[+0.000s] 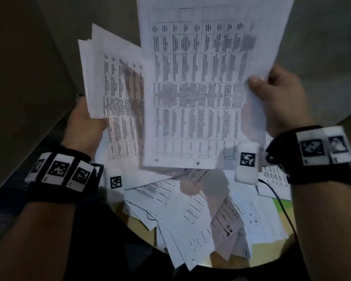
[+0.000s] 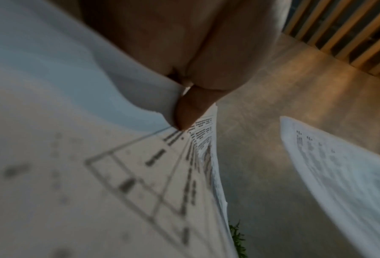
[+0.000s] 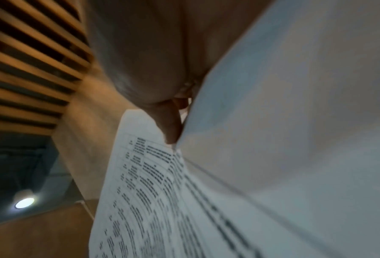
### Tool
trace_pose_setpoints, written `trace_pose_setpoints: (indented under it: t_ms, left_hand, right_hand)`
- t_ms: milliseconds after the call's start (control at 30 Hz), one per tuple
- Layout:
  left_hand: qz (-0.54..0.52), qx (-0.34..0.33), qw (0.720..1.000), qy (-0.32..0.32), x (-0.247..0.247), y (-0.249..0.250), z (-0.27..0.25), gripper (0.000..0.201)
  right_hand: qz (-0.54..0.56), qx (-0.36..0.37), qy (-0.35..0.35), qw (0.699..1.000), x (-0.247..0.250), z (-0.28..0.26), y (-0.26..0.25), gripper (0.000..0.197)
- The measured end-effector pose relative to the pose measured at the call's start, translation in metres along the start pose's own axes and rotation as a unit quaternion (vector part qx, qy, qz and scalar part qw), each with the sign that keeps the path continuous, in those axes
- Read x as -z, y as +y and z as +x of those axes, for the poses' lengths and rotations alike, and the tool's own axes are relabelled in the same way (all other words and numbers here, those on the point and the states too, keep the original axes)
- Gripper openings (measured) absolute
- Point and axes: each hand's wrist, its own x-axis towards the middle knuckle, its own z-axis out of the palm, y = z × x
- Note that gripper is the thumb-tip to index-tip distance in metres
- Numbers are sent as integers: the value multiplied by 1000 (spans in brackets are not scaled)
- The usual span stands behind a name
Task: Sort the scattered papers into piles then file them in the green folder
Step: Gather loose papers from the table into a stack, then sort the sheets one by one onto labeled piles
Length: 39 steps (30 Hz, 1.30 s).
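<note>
Risk of sheets slipping onto scattered papers on desk: right hand thumb-pinching printed stack, left hand clasping fanned bundle, grips only at edges.

On my left hand side I see a bare forearm, no sleeve, and a black fabric wrist strap carrying a row of white blocks, each printed with a square black-and-white marker. A further marker block sits toward the inner side. My right hand has a matching black band, with a larger white plate bearing two blurred markers. Beside it hangs a rounded white housing with one marker, and a thin black cable trails off it
</note>
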Motion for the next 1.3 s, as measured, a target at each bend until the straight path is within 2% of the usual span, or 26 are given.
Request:
trace_pose_setpoints:
  t_ms: [33, 167, 267, 300, 333, 400, 433, 500, 533, 600, 667, 700, 800, 900, 1000, 1100, 1300]
  left_hand:
    - [-10, 2, 1000, -19, -2, 1, 0, 56]
    - [-76, 32, 991, -106, -12, 6, -3, 53]
    - [-146, 79, 981, -100, -22, 6, -1, 29]
    - [-153, 94, 979, -93, -24, 5, -1, 35]
    - [-140, 98, 981, -95, -27, 4, -1, 43]
    - [-69, 61, 989, -117, -37, -2, -2, 44]
    - [-38, 44, 990, -128, -44, -4, -6, 52]
    - [-21, 24, 991, -131, -59, -5, -13, 63]
    - [-26, 24, 992, -122, -68, -6, -15, 62]
    - [-48, 38, 992, -107, -86, -6, -21, 59]
    - [-54, 52, 991, -115, -108, -7, -27, 59]
    - [-51, 62, 988, -133, -121, -9, -32, 61]
    - [9, 80, 977, -198, -173, -18, -47, 67]
    - [94, 71, 960, -256, -235, -24, -66, 71]
    - [163, 73, 948, -262, -295, -27, -83, 81]
    - [200, 72, 938, -275, -341, -24, -97, 83]
    - [242, 90, 926, -277, -382, -38, -109, 78]
  right_hand:
    - [-21, -22, -6, 1000, -11, 4, 8, 7]
    - [-30, -125, -68, 989, -53, 8, 48, 12]
    - [-46, -154, -102, 982, -68, 4, 67, 32]
    - [-36, -154, -97, 983, -68, 3, 70, 38]
    - [-28, -160, -86, 983, -66, 4, 72, 41]
    - [-5, -167, -72, 983, -56, 5, 78, 43]
    - [9, -169, -69, 983, -49, 5, 81, 45]
    - [46, -187, -62, 979, -32, -1, 85, 53]
    - [53, -199, -72, 976, -22, -4, 91, 56]
    - [29, -217, -133, 967, 1, -16, 101, 54]
    - [11, -215, -170, 962, 27, -25, 117, 50]
    - [18, -211, -159, 964, 42, -29, 122, 44]
    - [-8, -215, -69, 974, 87, -32, 136, 20]
    - [-66, -236, -20, 969, 133, -32, 157, 13]
    - [-168, -257, 28, 951, 175, -32, 183, 20]
    - [-230, -291, 43, 928, 203, -31, 203, 28]
    - [-289, -340, 67, 892, 226, -28, 246, 44]
